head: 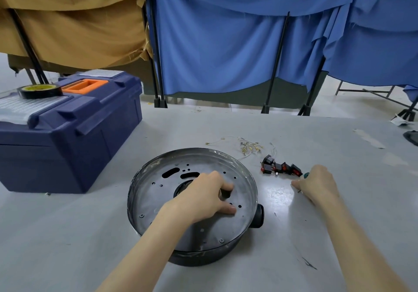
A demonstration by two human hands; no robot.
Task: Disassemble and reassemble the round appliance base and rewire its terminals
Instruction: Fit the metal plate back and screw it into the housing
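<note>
On a grey table (339,223), a blue toolbox (67,144) stands left of the round appliance base (153,192), which sits plate-up at centre. Of the person's 2 hands, the left hand (203,199) grips the base's plate, fingers curled at its central opening. Right of the base, the right hand (316,185) clasps a green-handled tool (306,175). Black rocker switches (280,168) and loose terminal wires (246,148) lie just beyond the base.

Grey table (67,235), blue drapes (226,54), tan cloth (74,20), black stands (274,65), pale floor (203,107).
</note>
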